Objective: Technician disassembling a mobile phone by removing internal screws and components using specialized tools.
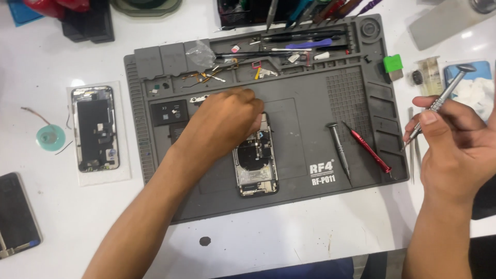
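Note:
An opened phone (256,164) with its insides showing lies upright in the middle of a grey repair mat (310,103). My left hand (223,121) reaches across the mat and rests over the phone's top end, fingers curled together; whatever they pinch is hidden. My right hand (454,142) is raised off the mat's right edge and grips a silver screwdriver (445,95), its cap end pointing up and to the right.
A grey screwdriver (339,147) and a red screwdriver (368,151) lie on the mat right of the phone. Small parts and tools fill the mat's top trays (289,51). A second opened phone (95,128) lies at the left, a dark phone (16,216) at the far left edge.

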